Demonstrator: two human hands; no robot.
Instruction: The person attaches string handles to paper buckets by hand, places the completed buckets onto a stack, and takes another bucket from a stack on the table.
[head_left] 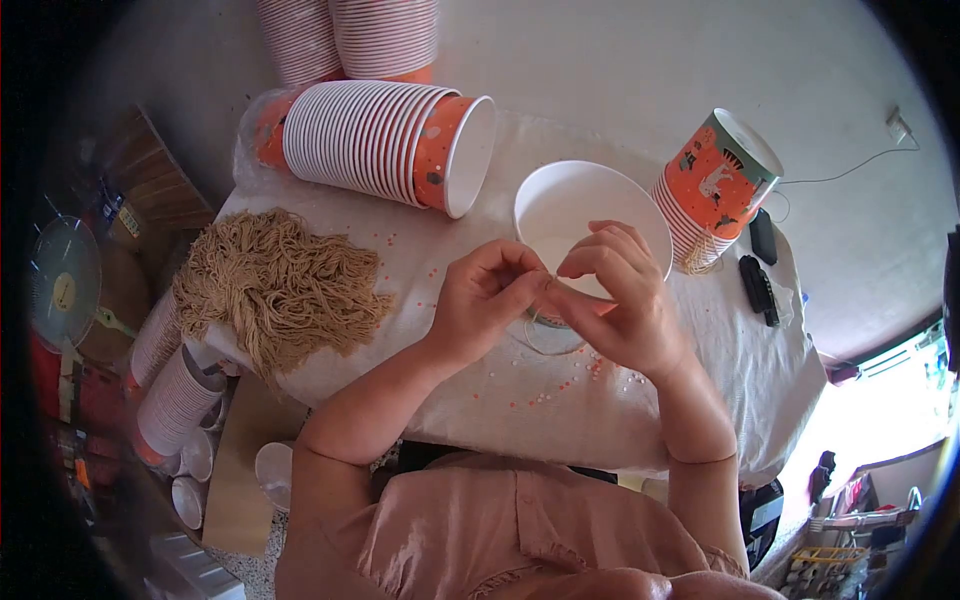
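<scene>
Fingertip work on a string beside a white tub.
Left hand pinches it; right hand (loosely curled) has an unclear grip; the next move probably calls for steady fingertips.

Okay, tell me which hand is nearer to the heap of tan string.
Left. The left hand is to the right of the string heap, apart from it; the right hand is farther right, over the near side of the open tub.

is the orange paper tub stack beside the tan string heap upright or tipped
Tipped: the stack of white-rimmed orange paper tubs lies on its side, its open mouth facing right.
</scene>
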